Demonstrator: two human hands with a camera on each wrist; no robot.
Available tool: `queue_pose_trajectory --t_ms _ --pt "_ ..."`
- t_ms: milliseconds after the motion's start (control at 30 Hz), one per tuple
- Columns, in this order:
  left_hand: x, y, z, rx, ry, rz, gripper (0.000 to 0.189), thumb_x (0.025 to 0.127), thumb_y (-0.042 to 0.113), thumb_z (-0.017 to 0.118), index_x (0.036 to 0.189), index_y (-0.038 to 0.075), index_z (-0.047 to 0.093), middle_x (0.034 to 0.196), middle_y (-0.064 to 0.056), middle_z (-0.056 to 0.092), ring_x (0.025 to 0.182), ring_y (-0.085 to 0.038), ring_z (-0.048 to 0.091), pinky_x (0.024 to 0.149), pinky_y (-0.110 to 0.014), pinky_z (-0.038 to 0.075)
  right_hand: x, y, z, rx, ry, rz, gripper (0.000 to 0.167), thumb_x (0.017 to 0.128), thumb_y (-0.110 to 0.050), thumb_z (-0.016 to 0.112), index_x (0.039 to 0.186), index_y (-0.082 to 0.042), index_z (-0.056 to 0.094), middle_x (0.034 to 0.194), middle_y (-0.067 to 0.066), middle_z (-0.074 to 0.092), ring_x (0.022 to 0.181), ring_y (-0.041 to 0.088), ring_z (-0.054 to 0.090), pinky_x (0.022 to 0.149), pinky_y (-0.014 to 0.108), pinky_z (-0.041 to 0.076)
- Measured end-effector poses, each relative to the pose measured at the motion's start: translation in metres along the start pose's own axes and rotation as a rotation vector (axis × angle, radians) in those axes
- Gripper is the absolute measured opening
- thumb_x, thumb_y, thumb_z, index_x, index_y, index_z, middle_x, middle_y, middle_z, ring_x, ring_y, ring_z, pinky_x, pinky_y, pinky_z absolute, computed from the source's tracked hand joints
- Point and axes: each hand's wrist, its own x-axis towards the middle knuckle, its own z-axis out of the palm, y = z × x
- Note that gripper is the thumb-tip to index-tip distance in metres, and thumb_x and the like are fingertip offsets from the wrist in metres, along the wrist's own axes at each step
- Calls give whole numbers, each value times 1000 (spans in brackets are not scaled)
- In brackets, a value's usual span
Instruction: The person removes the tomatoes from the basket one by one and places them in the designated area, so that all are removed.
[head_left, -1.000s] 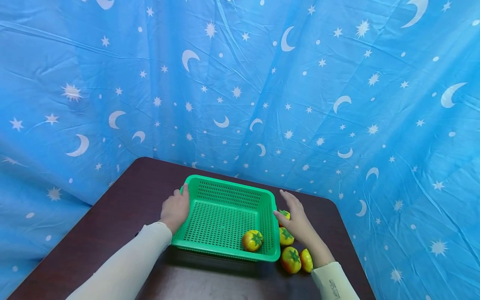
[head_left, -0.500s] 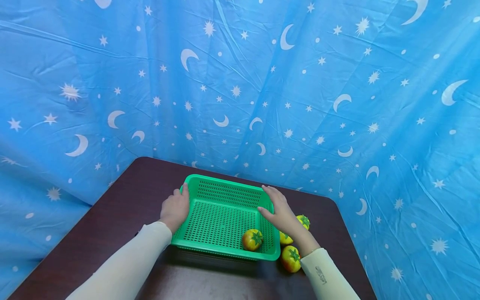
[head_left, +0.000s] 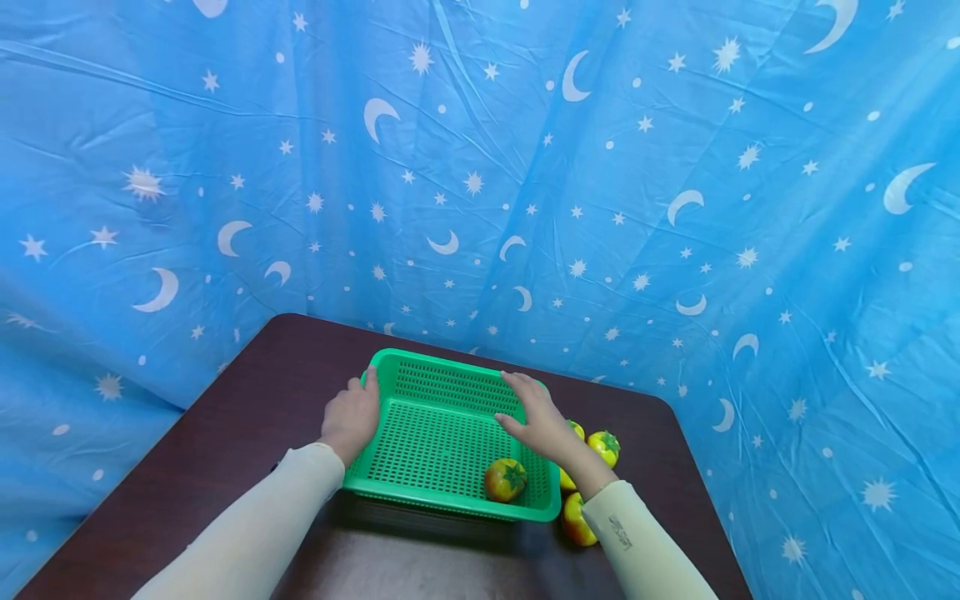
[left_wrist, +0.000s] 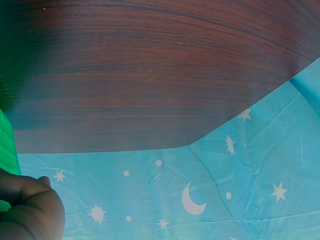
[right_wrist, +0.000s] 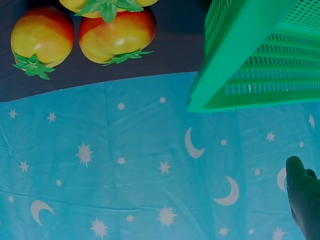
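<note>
A green perforated plastic basket stands on the table in the head view. My left hand grips its left rim, fingers on the outer side; in the left wrist view, the curled hand shows at the lower left corner. Inside the basket, near its front right corner, lies one yellow-and-red tomato with a green leafy top. Over the basket's right side hovers my right hand, thumb and fingers spread with nothing between them. Several more such tomatoes lie outside the basket's right wall, partly hidden by the right forearm.
The dark brown wooden table has rounded far corners. A blue curtain with white moons and stars hangs close behind its back and side edges. White sleeves cover both forearms.
My right hand has moved left, from beside the tomatoes to over the basket's right side. The left hand, the basket and the tomato in it stay where they were.
</note>
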Motion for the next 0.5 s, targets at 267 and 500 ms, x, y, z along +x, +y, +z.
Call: queue_pose_trajectory --t_ms 267,500 --pt "-1 -1 -1 -4 -4 5 59 103 -1 41 158 -4 20 109 -28 55 65 -25 53 54 -40 50 9 3 12 7 -62 -19 66 99 -26 63 157 -15 33 162 14 33 152 36 25 117 60 32" --pt "0 -2 1 -8 -8 10 60 103 -1 42 158 -4 18 113 -29 54 66 -24 53 54 -39 50 13 7 20 -33 -104 0 67 99 -29 63 157 -16 33 162 15 32 152 39 26 116 61 34"
